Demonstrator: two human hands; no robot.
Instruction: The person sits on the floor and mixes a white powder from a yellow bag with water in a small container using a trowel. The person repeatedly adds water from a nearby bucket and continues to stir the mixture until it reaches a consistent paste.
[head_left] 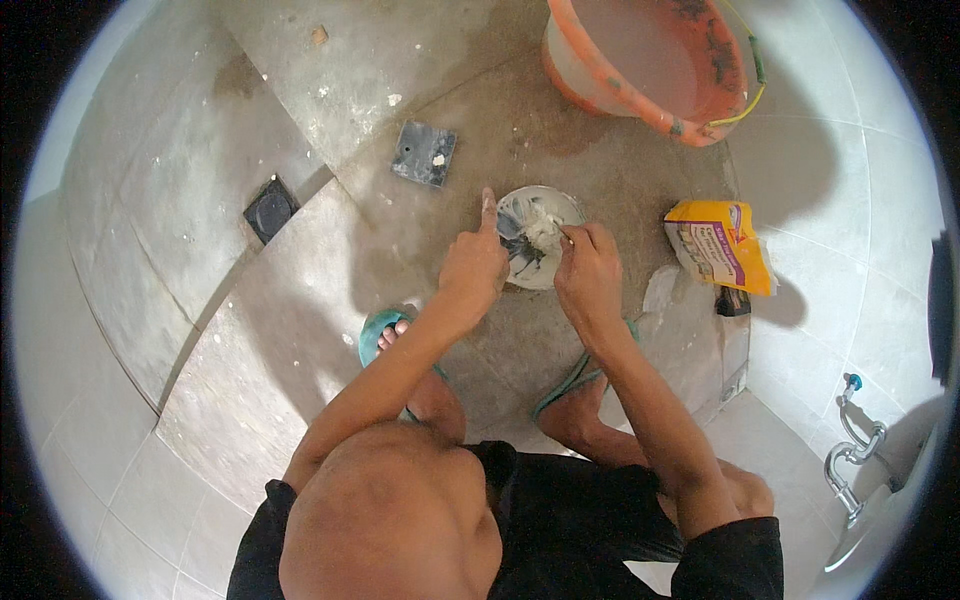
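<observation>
On the floor in front of me is a shallow round dish with wet, pale paste smeared across its dark inside. My left hand is at the dish's left rim, its index finger stretched out and the others curled against the edge. Their exact hold is partly hidden. Over the right rim, my right hand pinches a thin tool whose tip reaches into the paste. Most of that tool is covered by my fingers, so its kind does not show.
An orange bucket of cloudy water stands at the far right. A yellow and purple packet leans near the right wall. Beyond the dish lie a dark square plate and, farther left, a black square piece. Chrome pipework is at right.
</observation>
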